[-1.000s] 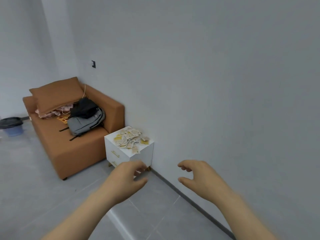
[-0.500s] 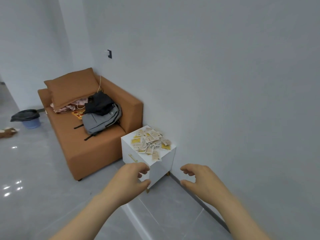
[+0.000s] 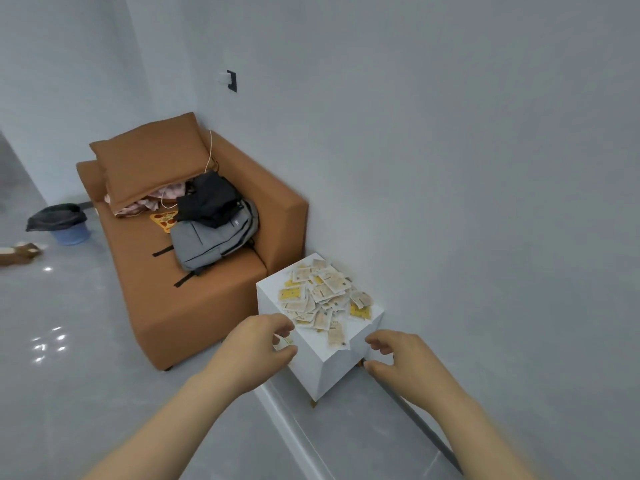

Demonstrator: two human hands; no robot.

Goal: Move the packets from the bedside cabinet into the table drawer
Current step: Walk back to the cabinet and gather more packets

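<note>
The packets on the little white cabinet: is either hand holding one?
No, the packets all lie piled on the bedside cabinet, and the left hand and right hand hold nothing, fingers loosely curled.
</note>
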